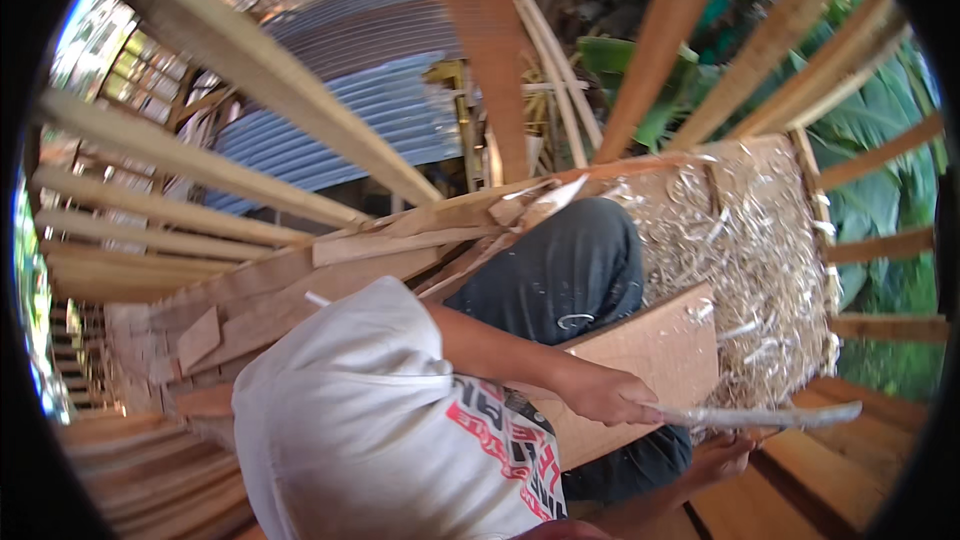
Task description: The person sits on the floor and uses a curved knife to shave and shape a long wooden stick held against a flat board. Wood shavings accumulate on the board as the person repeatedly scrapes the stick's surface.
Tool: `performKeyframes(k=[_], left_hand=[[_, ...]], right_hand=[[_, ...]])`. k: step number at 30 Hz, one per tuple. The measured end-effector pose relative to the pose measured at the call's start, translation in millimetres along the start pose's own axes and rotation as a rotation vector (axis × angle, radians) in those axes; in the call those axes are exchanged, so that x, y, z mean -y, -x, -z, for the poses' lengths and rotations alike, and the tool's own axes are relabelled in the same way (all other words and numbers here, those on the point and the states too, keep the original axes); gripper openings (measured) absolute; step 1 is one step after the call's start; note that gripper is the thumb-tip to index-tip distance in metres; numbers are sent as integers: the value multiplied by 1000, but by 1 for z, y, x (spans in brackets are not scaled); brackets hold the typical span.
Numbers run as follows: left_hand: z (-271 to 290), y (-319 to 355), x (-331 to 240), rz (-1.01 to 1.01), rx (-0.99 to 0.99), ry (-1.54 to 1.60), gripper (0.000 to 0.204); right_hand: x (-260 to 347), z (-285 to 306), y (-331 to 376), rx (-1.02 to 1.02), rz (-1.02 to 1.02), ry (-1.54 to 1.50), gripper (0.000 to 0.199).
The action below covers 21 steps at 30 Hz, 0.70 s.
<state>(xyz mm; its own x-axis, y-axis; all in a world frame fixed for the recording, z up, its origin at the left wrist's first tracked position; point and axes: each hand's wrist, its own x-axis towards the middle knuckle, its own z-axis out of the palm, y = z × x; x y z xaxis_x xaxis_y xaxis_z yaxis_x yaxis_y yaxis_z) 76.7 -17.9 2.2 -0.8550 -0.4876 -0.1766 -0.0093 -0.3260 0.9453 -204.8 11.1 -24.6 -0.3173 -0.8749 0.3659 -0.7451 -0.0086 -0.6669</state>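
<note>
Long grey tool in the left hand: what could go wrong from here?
Bare skin, hand or foot, I can't tell which, shows right beside the blade-like tool in the left hand; a slip might cut it.

The board lies across the legs, with no clamp in sight, so it could shift.

Loose shavings are heaped beside the board and may make footing slippery.

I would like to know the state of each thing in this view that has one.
Long tool: gripped at one end
Left hand: closed around it
Wide board: flat, partly covered
Wood shavings: curled, loose, scattered
Dark trousers: flecked with pale bits
Raised knee: bent
Wooden bars: spaced apart
</note>
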Motion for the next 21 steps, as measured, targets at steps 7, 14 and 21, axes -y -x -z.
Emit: performKeyframes(k=[7, 14, 21], left_hand=[[17, 5, -33, 337, 98, 325, 42], [12, 14, -34, 330, 102, 293, 49], [14, 34, -32, 282, 72, 215, 49]], right_hand=[[54, -4, -18, 32, 270, 55, 62], [49, 12, -25, 38, 455, 93, 50], [62, 21, -28, 93, 433, 87, 40]])
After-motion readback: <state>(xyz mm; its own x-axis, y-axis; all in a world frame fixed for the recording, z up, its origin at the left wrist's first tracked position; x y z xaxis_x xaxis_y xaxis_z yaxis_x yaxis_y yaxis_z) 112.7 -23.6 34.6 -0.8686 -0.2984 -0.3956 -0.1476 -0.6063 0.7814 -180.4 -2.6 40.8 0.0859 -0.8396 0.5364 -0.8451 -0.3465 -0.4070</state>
